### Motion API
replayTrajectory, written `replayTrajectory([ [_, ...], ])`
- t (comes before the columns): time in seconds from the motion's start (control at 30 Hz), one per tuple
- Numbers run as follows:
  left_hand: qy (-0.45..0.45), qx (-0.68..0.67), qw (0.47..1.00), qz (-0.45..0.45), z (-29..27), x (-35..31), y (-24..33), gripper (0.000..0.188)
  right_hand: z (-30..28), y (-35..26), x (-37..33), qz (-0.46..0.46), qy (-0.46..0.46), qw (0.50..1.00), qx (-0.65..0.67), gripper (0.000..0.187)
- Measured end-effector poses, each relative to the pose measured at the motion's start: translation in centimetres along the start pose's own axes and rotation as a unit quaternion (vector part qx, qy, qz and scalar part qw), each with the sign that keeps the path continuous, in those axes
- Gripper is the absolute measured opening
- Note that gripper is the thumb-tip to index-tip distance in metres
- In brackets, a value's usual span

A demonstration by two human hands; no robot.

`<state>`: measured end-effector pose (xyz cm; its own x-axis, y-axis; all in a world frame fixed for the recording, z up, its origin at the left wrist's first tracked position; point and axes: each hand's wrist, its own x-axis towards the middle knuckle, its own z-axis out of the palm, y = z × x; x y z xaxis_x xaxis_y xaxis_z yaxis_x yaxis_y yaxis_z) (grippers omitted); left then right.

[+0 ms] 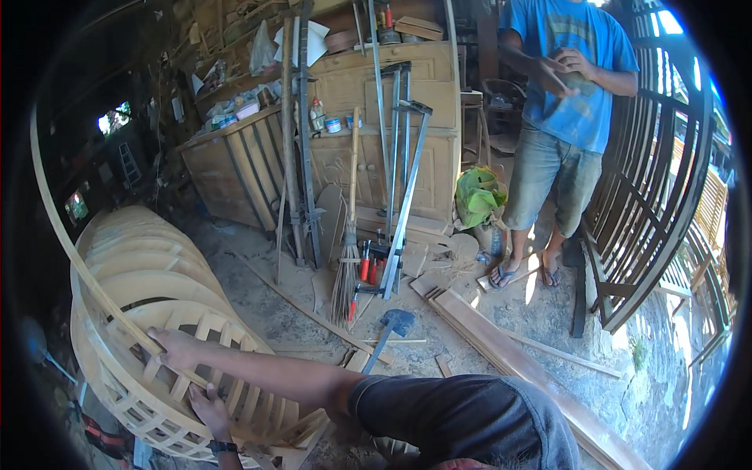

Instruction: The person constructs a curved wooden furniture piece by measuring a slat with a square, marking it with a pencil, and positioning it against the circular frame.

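Observation:
A long, thin wooden strip (pixel 94 286) curves down from the upper left across a pale, rounded wooden slatted frame (pixel 106 368). My right hand (pixel 176 349) reaches in from the right and is closed round the strip. Nearer to me, my left hand (pixel 208 409), with a dark band at its wrist, has its fingers closed at the strip's lower part, just over the slats. Its grip is partly hidden. More curved wooden frames of the same kind (pixel 153 247) stand in a row behind the nearest one.
Bar clamps (pixel 407 211) and a stick broom (pixel 349 270) lean by a wooden cabinet (pixel 423 117). A blue-headed tool (pixel 397 321) and long planks (pixel 501 337) lie on the floor. A person in a blue shirt (pixel 580 102) stands near a dark slatted frame (pixel 627 204).

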<state>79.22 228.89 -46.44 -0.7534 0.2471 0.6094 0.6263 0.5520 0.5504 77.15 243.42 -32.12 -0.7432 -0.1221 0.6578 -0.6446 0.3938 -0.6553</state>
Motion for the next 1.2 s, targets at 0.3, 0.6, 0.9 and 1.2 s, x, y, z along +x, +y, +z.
replayTrajectory([
  [0.3,0.032,0.005,0.996,0.085,-0.7,0.5,3.6,0.028,-0.9,1.3,2.0,0.042,-0.133,0.977,-0.162,0.069],
  [0.6,-0.011,-0.025,0.999,-0.029,-3.0,0.2,4.3,0.038,-2.5,0.0,2.2,0.048,-0.14,0.987,0.064,0.038],
  [0.9,0.02,-0.028,0.997,-0.067,-2.3,0.0,4.8,0.031,-2.9,-1.0,1.9,0.08,-0.172,0.962,0.195,0.035],
  [1.2,0.033,-0.019,0.998,-0.044,-1.7,-0.1,3.7,0.028,-2.3,-1.0,2.0,0.038,-0.145,0.98,0.129,0.042],
])
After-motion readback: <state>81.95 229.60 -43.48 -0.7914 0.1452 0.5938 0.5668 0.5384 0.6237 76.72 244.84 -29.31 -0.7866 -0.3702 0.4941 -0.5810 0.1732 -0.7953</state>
